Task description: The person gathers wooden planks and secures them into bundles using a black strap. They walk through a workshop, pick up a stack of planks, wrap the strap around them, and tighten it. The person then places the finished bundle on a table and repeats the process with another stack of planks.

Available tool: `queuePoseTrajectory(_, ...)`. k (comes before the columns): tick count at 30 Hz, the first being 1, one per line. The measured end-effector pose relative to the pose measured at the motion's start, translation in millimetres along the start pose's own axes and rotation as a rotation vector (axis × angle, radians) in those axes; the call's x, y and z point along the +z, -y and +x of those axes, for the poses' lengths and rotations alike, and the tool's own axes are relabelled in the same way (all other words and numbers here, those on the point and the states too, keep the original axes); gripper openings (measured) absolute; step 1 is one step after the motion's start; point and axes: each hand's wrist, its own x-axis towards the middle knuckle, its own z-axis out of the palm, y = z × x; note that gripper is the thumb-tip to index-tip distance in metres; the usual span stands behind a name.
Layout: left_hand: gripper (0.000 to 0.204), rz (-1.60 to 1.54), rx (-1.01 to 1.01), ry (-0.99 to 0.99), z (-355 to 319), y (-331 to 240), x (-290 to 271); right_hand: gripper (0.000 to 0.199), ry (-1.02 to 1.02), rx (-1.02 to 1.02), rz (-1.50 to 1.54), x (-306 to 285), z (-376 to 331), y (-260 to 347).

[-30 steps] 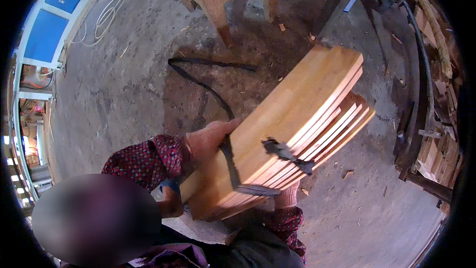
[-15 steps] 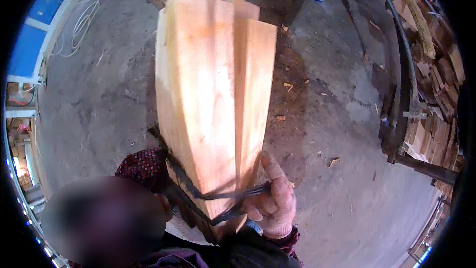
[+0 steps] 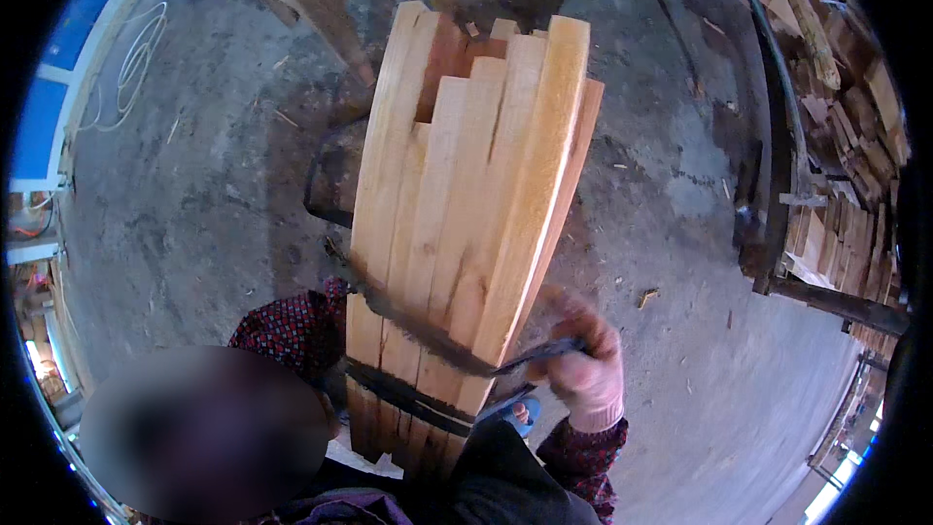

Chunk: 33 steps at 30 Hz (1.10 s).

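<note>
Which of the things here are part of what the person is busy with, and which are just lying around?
In use:
- bundle of wooden boards, stood on end
- dark strap wound round its lower part
- right hand, its grip closed on the strap's end

Lying about:
- stacked timber at the right edge
- wood scrap on the concrete floor
- white cable, coiled

The left hand is hidden behind the boards.
</note>
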Motion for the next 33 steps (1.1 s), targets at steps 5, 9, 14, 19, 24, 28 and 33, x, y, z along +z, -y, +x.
queuePoseTrajectory(5, 0.055, -0.024, -0.020, 0.017, 0, 5, 3, 0.049, -0.370, -0.086, -0.245, 0, -16, 8)
queuePoseTrajectory(9, 0.055, -0.036, -0.005, 0.040, 7, 5, 10, 0.027, -0.790, -0.204, 0.364, -87, 18, -31)
queuePoseTrajectory(14, 0.056, -0.047, -0.039, 0.009, -5, 3, 6, 0.026, -0.604, 0.084, -0.164, -40, 89, -101)
queuePoseTrajectory(19, 0.056, -0.050, -0.032, 0.033, 2, -1, 9, 0.030, -0.384, -0.128, -0.193, -33, 161, -161)
queuePoseTrajectory(24, 0.057, -0.066, -0.018, 0.055, 5, 12, 15, 0.031, -0.419, -0.002, 0.074, -30, 146, -141)
queuePoseTrajectory(28, 0.057, -0.046, -0.048, 0.015, -12, 3, 12, 0.032, -0.431, 0.018, 0.128, -2, 100, -117)
queuePoseTrajectory(33, 0.057, -0.082, -0.007, 0.061, 3, 8, 17, 0.033, -0.522, 0.012, 0.143, -4, 45, -93)
